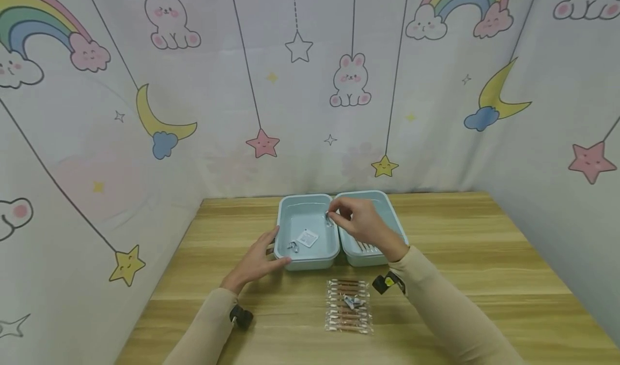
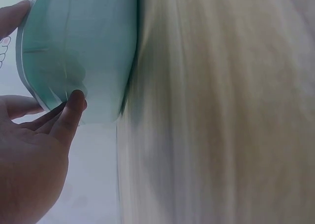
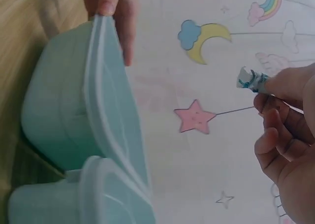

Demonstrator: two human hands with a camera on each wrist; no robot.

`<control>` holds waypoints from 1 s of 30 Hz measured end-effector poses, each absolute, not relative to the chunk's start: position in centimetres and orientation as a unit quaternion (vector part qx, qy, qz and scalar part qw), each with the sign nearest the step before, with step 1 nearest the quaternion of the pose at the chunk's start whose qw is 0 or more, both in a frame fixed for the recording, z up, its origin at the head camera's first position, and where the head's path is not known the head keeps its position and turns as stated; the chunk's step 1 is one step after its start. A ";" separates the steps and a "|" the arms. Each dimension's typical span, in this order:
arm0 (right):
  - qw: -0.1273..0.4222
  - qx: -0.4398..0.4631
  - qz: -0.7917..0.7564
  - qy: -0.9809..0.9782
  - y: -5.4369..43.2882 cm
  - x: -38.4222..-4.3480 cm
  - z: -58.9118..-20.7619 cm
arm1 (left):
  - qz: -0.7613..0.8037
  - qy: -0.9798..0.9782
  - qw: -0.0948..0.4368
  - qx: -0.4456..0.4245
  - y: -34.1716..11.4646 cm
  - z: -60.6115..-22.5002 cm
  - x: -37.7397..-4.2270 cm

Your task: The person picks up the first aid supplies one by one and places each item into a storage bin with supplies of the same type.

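Sachet in left tub, right of left-hand fingers; right tub, right of right-hand fingertips; swab packets on bench, nearside of both.

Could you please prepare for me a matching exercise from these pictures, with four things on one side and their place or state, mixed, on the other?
Things:
1. left hand
2. right hand
3. square packet
4. swabs on the table

Place or state:
A. lies in the left tub
B. pinches a small wrapped piece
C. in a row in front of the tubs
D. touches the left tub

Right pairs: 1-D, 2-B, 3-A, 4-C
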State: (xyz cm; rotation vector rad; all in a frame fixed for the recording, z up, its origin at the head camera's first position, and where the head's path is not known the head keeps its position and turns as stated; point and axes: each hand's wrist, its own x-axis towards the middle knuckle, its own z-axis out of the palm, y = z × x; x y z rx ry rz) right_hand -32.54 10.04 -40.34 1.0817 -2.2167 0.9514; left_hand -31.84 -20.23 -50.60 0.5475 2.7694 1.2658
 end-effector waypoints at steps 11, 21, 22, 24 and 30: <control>0.093 0.317 0.239 -0.913 9.1 -34.0 -43.8 | 0.411 0.892 0.027 0.184 -20.1 -50.6 -31.7; 0.093 0.313 0.258 -0.909 9.8 -33.5 -43.8 | 0.407 0.894 0.020 0.186 -20.2 -50.6 -31.7; 0.094 0.314 0.260 -0.908 9.9 -33.5 -43.8 | 0.406 0.895 0.019 0.186 -20.2 -50.6 -31.7; 0.095 0.316 0.263 -0.907 10.0 -33.5 -43.8 | 0.404 0.895 0.018 0.187 -20.2 -50.6 -31.7; 0.091 0.316 0.262 -0.907 10.2 -33.6 -43.9 | 0.404 0.895 0.016 0.190 -20.2 -50.5 -31.7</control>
